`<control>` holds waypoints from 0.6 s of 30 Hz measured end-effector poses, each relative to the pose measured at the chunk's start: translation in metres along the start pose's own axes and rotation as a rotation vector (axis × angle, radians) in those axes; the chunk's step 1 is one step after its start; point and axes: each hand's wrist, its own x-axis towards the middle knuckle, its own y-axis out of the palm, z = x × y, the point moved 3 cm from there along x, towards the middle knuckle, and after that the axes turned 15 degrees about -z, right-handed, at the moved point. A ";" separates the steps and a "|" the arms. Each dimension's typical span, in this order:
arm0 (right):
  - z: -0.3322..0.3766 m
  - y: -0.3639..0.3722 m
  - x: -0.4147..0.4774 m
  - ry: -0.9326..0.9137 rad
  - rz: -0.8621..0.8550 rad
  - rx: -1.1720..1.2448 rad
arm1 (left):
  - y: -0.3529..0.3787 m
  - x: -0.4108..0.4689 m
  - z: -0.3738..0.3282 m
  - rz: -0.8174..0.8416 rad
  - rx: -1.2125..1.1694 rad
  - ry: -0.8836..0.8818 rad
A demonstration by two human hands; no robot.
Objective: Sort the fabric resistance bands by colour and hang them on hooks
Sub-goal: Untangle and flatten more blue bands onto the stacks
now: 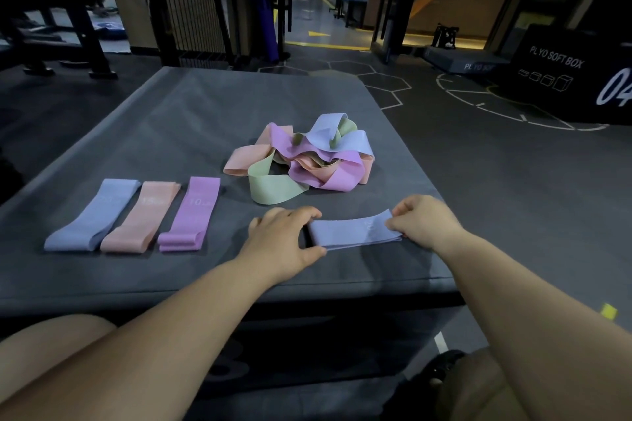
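Head view: gripping 1 flattened blue resistance band (352, 232) by both ends, left hand (284, 239) and right hand (422, 219), tangled band pile (307, 157) just beyond.

I have both bare arms stretched forward, my left hand (284, 243) palm-down with fingers and thumb curled round one end of the blue band (355, 232), my right hand (424, 219) pinching the other end, knuckles up.

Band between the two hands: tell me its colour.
Pale blue; the band shows best in the head view.
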 end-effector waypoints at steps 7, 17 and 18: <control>-0.002 0.006 -0.003 -0.055 -0.035 -0.058 | -0.001 -0.001 -0.002 0.038 0.033 0.053; -0.003 0.011 -0.012 -0.213 -0.056 -0.076 | 0.016 -0.008 -0.009 0.297 0.167 0.310; -0.002 0.011 -0.014 -0.246 -0.066 -0.084 | 0.017 -0.009 -0.009 0.311 0.180 0.310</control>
